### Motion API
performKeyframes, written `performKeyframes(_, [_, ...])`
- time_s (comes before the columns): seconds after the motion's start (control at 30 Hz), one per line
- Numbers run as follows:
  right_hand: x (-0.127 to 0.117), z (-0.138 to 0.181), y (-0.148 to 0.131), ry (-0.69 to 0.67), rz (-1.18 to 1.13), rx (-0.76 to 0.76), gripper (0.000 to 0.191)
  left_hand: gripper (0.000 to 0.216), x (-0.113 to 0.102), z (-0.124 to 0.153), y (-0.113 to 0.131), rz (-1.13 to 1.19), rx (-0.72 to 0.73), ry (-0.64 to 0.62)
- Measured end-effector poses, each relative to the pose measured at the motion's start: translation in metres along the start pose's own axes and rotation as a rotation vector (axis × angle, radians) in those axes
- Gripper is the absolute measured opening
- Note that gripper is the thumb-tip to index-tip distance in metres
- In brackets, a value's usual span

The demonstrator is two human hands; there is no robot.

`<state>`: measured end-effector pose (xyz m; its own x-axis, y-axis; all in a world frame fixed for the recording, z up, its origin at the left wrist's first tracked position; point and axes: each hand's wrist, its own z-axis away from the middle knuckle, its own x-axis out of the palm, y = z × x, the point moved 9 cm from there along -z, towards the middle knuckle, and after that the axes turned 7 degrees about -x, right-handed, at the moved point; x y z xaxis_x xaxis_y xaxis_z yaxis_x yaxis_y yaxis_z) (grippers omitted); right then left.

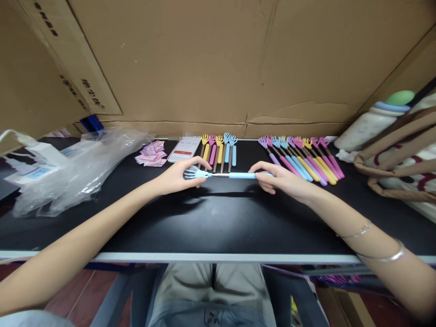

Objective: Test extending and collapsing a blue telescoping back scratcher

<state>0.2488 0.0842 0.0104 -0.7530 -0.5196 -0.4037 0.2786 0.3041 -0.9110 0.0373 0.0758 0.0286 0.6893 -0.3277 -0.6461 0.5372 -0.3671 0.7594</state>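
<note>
Stretched level between my two hands, above the black table, is a light blue back scratcher (241, 175) with a claw-shaped head and a short length of bare metal rod. My left hand (182, 175) pinches it at the claw head. Fingers of my right hand (274, 176) close on the far end of its blue handle. Behind my left hand, a small group of back scratchers (220, 152) in yellow, pink and blue lies side by side, some with metal rods showing. To the right of them rests a larger row of back scratchers (303, 159) in purple, pink, blue and yellow.
A phone (185, 149) showing a timer lies beside a pile of pink printed cards (151, 153). Clear plastic bags (85, 168) and a white power strip (41, 159) occupy the left. A bottle (371, 122) and a brown-handled bag (398, 154) stand right. Cardboard (204, 63) walls the back.
</note>
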Motion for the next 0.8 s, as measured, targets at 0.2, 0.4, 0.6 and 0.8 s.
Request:
performKeyframes(0.2, [0.0006, 0.0007, -0.0003, -0.012, 0.012, -0.009, 0.033, 0.030, -0.0009, -0.0005, 0.0009, -0.019, 0.022, 0.025])
performKeyframes(0.4, [-0.0001, 0.0004, 0.0008, -0.008, 0.025, -0.018, 0.033, 0.026, -0.0007, -0.0012, 0.0007, -0.021, 0.024, 0.037])
performKeyframes(0.6, [-0.0008, 0.0012, 0.0011, 0.005, 0.037, -0.005, 0.033, 0.025, -0.0023, -0.0008, 0.0005, -0.070, 0.022, 0.076])
performKeyframes(0.8, [-0.0008, 0.0010, -0.0010, 0.010, 0.045, -0.001, 0.034, 0.025, -0.0015, -0.0015, -0.0008, -0.094, 0.026, 0.087])
